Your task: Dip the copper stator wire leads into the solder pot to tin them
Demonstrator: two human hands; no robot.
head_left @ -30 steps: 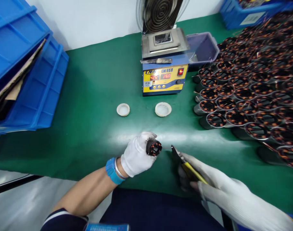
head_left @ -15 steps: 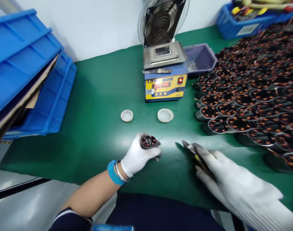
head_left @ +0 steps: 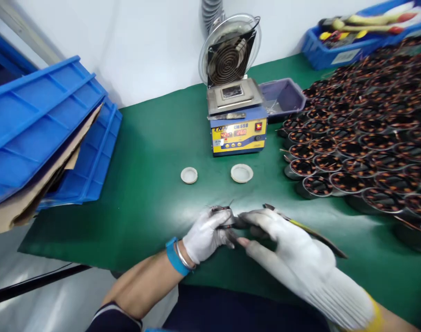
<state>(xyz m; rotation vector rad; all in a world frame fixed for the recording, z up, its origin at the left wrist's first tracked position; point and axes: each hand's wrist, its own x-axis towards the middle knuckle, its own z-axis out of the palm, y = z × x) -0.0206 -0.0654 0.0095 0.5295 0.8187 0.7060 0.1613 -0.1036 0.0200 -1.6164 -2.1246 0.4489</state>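
My left hand (head_left: 206, 233), in a white glove with dark fingertips, is closed around a small dark motor part with copper windings (head_left: 221, 209). The part is tilted in the grip, and fingers cover much of it. My right hand (head_left: 279, 240), also gloved, has its thumb and forefinger apart, with fingertips close to the part's right side; whether they touch it I cannot tell. Behind the right hand, a pair of cutters with yellow on the handle (head_left: 316, 234) lies on the green table mat (head_left: 151, 152), partly covered by that hand.
Two small white dishes (head_left: 189, 175) stand ahead of my hands. Beyond them is a yellow-and-blue heated unit with a display (head_left: 238, 138), beside a purple tray (head_left: 290, 94). Rows of copper-wound cylinders (head_left: 351, 182) fill the right. Blue crates (head_left: 103, 152) lean at left; a blue tool bin (head_left: 349, 55) stands at the back.
My right hand has let go of the cutters, leaving them on the mat, and moved left to the motor part. My left hand has tilted the part. The view has shifted slightly.
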